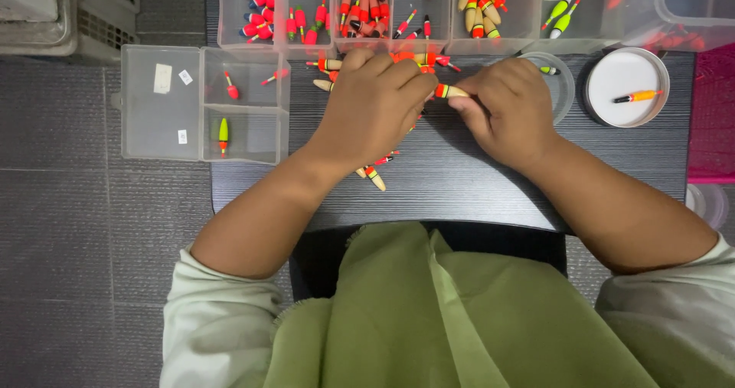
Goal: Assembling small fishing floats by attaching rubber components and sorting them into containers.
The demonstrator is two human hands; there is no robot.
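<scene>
Over the dark table [475,181], left hand [375,105] and right hand [509,109] together pinch a tan fishing float [449,92], near a clear compartment box [200,103] bearing small white labels [162,78].

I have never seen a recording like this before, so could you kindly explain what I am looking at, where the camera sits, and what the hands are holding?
There is no machine here: a person works with two bare hands, filmed by one camera worn on the head, looking down. The left hand and right hand meet over a dark table, together pinching a small fishing float with a tan body and red and green bands. More floats lie loose under the left hand. At the far edge stands a clear divided box holding sorted floats. To the left is a smaller clear box with a few floats, and to the right a round white lid bearing one orange float.
</scene>
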